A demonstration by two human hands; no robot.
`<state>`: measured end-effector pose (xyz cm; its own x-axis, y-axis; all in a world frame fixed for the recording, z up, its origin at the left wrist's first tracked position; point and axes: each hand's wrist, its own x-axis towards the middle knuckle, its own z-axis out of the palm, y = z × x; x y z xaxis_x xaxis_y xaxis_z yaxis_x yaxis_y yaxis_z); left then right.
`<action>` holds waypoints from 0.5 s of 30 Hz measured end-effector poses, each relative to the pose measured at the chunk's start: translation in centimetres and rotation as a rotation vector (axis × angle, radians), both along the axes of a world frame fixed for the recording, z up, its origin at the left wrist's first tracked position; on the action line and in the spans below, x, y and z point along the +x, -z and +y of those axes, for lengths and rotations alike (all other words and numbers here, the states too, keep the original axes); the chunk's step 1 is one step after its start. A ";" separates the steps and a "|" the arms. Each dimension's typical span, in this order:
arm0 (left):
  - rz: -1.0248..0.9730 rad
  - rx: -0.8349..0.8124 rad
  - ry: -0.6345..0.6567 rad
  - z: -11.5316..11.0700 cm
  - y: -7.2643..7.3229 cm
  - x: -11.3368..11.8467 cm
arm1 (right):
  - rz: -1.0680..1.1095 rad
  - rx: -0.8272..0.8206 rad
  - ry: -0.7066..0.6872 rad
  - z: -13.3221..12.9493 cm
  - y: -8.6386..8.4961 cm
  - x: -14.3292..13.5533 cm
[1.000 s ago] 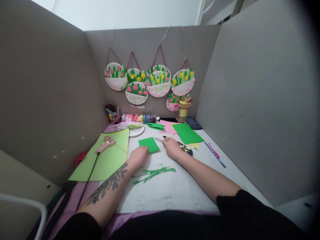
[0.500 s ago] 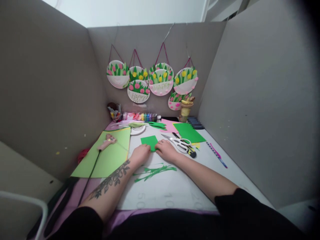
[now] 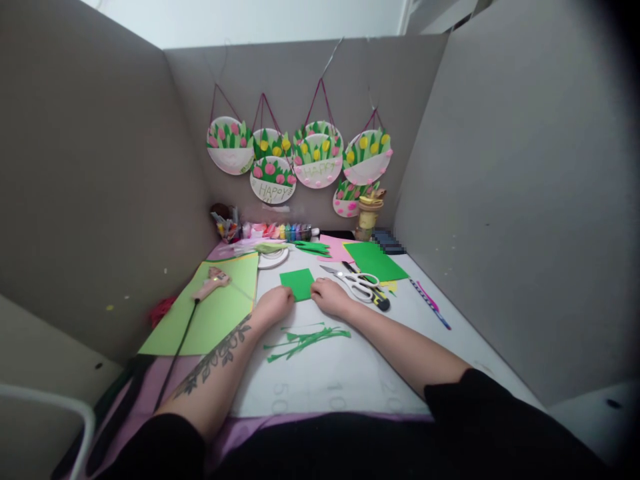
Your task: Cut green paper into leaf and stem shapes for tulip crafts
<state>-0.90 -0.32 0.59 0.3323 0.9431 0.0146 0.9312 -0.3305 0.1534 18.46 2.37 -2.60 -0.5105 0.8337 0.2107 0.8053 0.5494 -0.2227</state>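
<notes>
A small square of green paper (image 3: 299,283) lies on the white work surface in front of me. My left hand (image 3: 275,305) has its fingers curled closed at the lower left edge of the paper. At the opposite edge, my right hand (image 3: 329,296) pinches the paper's right side. Just beyond the right hand are white-handled scissors (image 3: 359,285), blades pointing left, beside a black and yellow utility knife (image 3: 381,301). Thin green paper scraps (image 3: 307,341) lie nearer to me, between my forearms.
On the left, a pink glue gun (image 3: 213,285) with a black cord rests on light green sheets (image 3: 180,333). Darker green paper (image 3: 375,262), pink paper (image 3: 336,248) and cut green leaves (image 3: 313,248) lie farther back. Decorated paper plates (image 3: 319,175) hang on the grey partition.
My left hand has shifted slightly left, showing more of the green square. The right hand stays at its edge. The whole view has shifted a little.
</notes>
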 end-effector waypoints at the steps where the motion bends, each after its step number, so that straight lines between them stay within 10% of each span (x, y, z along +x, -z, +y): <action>1: 0.003 -0.007 -0.009 0.1 0.0 -0.1 | 0.009 -0.014 0.015 0.2 0.0 0.0; 15: 0.071 -0.126 -0.118 0.9 -0.2 -0.1 | -0.078 -0.131 0.173 0.4 -0.8 0.0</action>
<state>-1.02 0.55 0.84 0.2153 0.9684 -0.1257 0.9724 -0.2007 0.1192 18.46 2.78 -1.78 -0.3681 0.9278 0.0607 0.9025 0.3723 -0.2168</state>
